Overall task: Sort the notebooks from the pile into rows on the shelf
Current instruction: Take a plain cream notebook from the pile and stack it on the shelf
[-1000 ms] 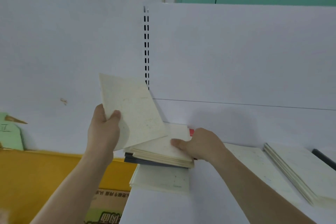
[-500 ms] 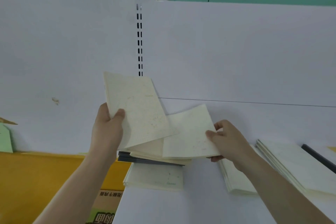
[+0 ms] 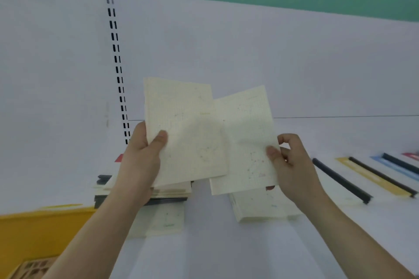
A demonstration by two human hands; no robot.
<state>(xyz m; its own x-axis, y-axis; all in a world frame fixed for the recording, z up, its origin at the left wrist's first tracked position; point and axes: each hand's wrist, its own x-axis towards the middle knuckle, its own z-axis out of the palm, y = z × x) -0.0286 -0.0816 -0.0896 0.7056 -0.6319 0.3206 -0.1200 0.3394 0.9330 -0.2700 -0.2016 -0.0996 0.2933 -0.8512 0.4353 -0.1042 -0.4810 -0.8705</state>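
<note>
My left hand grips a cream notebook by its lower left edge and holds it up above the shelf. My right hand pinches a second cream notebook by its right edge; this one lies partly behind the first. Under my left hand sits the pile of notebooks, cream covers over a dark one. A single cream notebook lies in front of the pile. Below my right hand is a low stack of cream notebooks on the white shelf.
Further right on the shelf lie notebooks with black spines: a cream one, a yellow one and a blue one. A slotted upright runs up the white back panel. A yellow bin stands lower left.
My right hand has lifted a cream notebook off the pile and raised it beside the one in my left hand. The view has swung right, showing more rows.
</note>
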